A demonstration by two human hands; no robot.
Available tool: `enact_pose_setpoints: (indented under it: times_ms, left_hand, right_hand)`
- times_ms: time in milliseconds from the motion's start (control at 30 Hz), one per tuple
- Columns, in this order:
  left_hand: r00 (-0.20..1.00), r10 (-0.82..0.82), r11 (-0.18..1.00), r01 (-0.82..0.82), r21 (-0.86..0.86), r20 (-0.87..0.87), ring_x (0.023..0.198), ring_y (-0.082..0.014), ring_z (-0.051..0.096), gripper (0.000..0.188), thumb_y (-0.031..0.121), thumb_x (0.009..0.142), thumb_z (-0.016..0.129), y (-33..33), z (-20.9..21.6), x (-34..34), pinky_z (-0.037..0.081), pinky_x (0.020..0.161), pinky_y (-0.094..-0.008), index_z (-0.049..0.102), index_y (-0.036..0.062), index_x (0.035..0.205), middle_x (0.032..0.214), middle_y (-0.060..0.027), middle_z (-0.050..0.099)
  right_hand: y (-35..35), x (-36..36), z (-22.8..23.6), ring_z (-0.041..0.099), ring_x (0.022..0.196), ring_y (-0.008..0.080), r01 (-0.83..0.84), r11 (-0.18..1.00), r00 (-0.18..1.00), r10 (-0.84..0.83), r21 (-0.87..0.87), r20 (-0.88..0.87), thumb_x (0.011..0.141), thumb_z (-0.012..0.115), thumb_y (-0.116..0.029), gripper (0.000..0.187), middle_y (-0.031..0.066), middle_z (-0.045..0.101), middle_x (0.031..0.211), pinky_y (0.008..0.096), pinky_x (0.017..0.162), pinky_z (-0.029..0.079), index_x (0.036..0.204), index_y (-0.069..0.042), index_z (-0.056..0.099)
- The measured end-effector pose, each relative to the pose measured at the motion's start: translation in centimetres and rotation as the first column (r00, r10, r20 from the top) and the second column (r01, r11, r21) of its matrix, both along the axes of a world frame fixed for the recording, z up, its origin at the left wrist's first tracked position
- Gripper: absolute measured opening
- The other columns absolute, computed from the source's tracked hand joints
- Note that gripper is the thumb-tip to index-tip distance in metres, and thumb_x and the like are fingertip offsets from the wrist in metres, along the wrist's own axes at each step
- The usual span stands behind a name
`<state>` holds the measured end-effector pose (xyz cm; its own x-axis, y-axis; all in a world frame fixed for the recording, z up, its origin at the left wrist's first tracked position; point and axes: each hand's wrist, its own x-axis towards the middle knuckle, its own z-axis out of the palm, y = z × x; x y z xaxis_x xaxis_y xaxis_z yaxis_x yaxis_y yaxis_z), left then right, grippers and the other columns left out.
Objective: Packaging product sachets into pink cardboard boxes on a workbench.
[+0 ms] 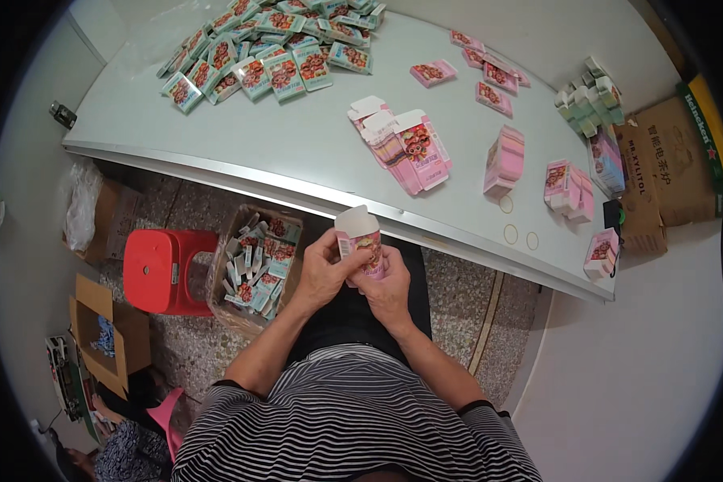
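Over my lap, just off the table's front edge, I hold a small pink carton (367,243) with fruit pictures. Its white top flap stands up. My left hand (323,271) grips the carton's left side, its thumb across the front. My right hand (387,283) closes round the lower right side. Whether anything is inside the carton cannot be seen. On the table ahead lies a fanned pile of flat pink cartons (410,153) with white flaps. To its right stands a bundle of pink cartons (504,161).
A heap of green cartons (281,72) covers the far left of the table (217,153). Rubber bands (510,234) and pink bundles (569,190) lie right. Below are a box of green cartons (257,265), a red stool (149,271), and another person (132,450) at lower left.
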<state>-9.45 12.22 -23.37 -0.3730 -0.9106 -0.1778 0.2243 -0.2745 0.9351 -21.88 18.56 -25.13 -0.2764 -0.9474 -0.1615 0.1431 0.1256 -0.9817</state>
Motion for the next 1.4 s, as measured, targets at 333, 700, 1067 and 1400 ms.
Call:
enact_pose_setpoints:
  times_ms: [333,700,1067,1400]
  left_hand:
    - [0.999,0.032,0.981,-0.034,0.192,0.016,0.09,-0.0117,0.068,0.032,0.001,0.09,0.071,0.3,-4.2,1.7,0.056,0.076,-0.0235,0.063,-0.0052,0.12,0.101,-0.0113,0.073]
    - [0.994,0.104,0.994,-0.103,-0.024,0.046,0.1,-0.0159,0.066,0.06,-0.004,0.091,0.067,1.9,-5.5,2.2,0.055,0.085,-0.0256,0.039,-0.0021,0.145,0.117,-0.0149,0.063]
    - [0.935,-0.144,0.989,0.145,0.021,0.324,0.089,-0.0096,0.066,0.022,0.004,0.092,0.071,3.3,-8.1,5.4,0.053,0.077,-0.0213,0.065,-0.0017,0.111,0.099,-0.0092,0.069]
    - [0.973,0.119,0.99,-0.13,0.048,0.198,0.089,-0.0152,0.066,0.013,0.003,0.087,0.074,4.8,-6.1,4.2,0.053,0.078,-0.0276,0.072,-0.0017,0.099,0.1,-0.0102,0.069]
  right_hand:
    - [0.0,-0.3,-2.7,0.064,0.079,0.0079,-0.086,0.996,0.985,0.085,0.002,-0.151,0.099,0.063,-0.02,0.024,0.0107,0.072,0.086,0.0294,0.068,0.053,0.108,0.003,0.067]
    - [-0.6,-1.3,-4.5,0.064,0.104,0.0156,-0.13,0.984,0.988,0.139,-0.125,0.07,0.101,0.056,-0.009,0.056,0.0162,0.063,0.124,0.0282,0.089,0.051,0.151,0.001,0.033]
    - [2.1,-2.6,-8.8,0.06,0.08,0.0064,-0.289,0.957,0.954,0.289,-0.011,0.078,0.095,0.065,-0.003,0.01,0.0037,0.064,0.092,0.0219,0.07,0.05,0.103,0.001,0.061]
    - [2.3,-1.2,-6.2,0.063,0.094,0.0112,-0.13,0.989,0.957,0.143,-0.069,0.253,0.094,0.064,0.0,0.013,0.0095,0.064,0.106,0.0244,0.079,0.054,0.107,0.002,0.065]
